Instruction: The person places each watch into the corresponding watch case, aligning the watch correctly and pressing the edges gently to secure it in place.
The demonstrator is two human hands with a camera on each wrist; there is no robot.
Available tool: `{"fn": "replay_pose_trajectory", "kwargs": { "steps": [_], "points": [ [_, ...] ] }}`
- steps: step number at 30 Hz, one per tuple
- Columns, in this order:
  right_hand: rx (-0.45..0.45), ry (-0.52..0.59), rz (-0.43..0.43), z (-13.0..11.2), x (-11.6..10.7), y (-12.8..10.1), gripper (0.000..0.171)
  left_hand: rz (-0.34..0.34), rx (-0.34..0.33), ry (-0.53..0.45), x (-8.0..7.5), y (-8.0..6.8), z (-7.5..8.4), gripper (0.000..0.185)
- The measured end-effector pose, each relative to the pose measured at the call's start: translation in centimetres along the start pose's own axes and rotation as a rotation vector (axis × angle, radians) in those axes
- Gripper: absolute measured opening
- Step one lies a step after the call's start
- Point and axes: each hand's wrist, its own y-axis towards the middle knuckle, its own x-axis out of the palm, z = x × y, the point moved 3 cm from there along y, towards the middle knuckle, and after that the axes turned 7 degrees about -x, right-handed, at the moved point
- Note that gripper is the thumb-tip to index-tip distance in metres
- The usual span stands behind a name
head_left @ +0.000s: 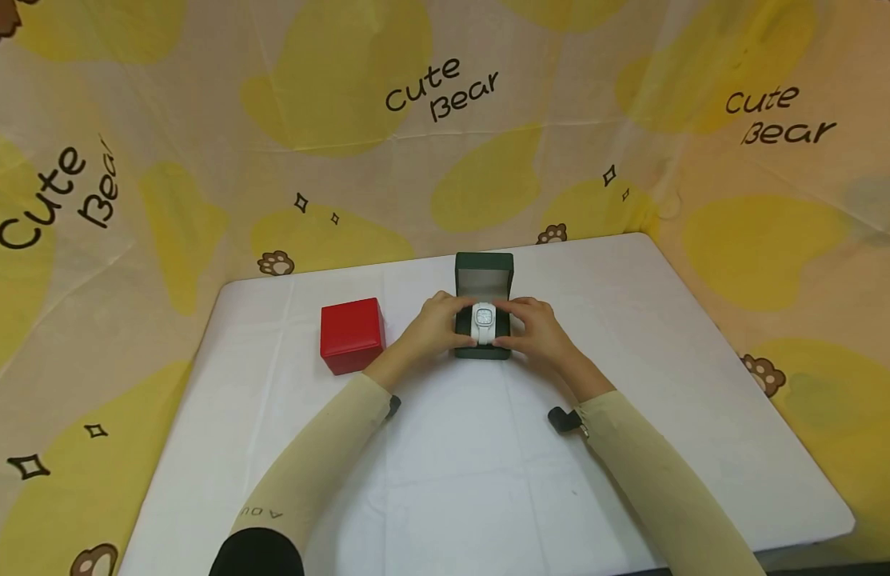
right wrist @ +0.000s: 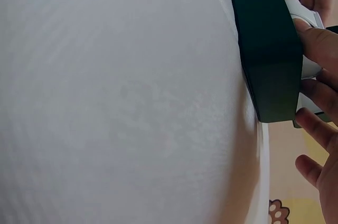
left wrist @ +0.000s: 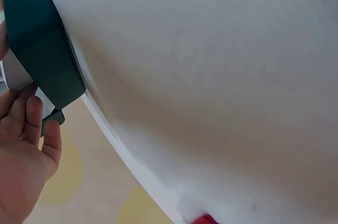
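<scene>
White surface [head_left: 488, 480] backed by a yellow "Cute Bear" cloth [head_left: 200, 120]. Red box [head_left: 352, 335] sits shut, just left of the left hand [head_left: 432, 328], apart from it. Green box [head_left: 484, 308] mid-surface, lid standing open toward the far edge, white watch [head_left: 483, 322] seated inside (on its cushion). Nothing lies between hands and box. Left hand's fingers curled loosely against the box's left side and the watch; right hand [head_left: 534, 330] likewise on the right, fingers [right wrist: 317, 42] bent over the rim, touching the watch strap
</scene>
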Motion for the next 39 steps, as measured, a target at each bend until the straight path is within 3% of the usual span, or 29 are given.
{"fn": "replay_pose_trajectory", "kwargs": {
  "steps": [15, 27, 39],
  "points": [
    [-0.029, 0.008, 0.008, -0.09, 0.10, 0.17, 0.068, -0.015, -0.015, 0.034, 0.24, 0.20, -0.01, 0.069],
    [-0.001, 0.014, 0.007, -0.08, 0.14, 0.11, 0.066, -0.034, -0.016, 0.102, 0.11, 0.28, 0.43, 0.067],
    [0.013, 0.025, 0.009, -0.55, -0.05, 0.16, 0.064, -0.002, -0.014, 0.099, -0.13, -0.16, 0.76, 0.065]
  ]
}}
